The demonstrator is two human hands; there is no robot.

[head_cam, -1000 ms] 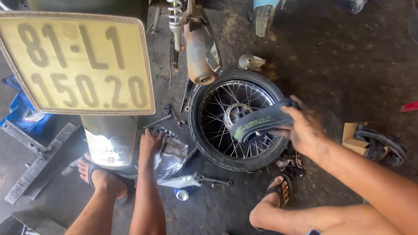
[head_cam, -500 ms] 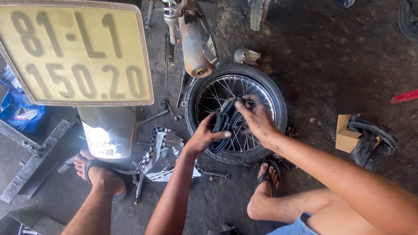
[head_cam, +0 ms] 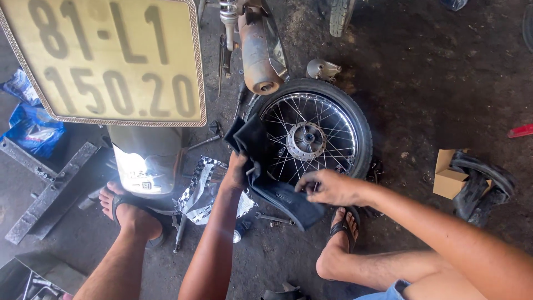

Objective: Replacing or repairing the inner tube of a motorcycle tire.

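Observation:
A spoked motorcycle wheel with its black tyre lies flat on the dark concrete floor. A folded black rubber inner tube hangs over the wheel's near left edge. My left hand grips the tube's upper left part. My right hand pinches its lower right part, close to the rim. My two feet in sandals rest on the floor, one to the left and one below the wheel.
The rear of a motorcycle with a yellow plate and an exhaust pipe stands at upper left. A shiny foil bag and wrenches lie by my left arm. A cardboard box and old tyre sit right.
Both hands have pulled the folded tube from over the wheel's middle down to its near left edge and spread it out between them.

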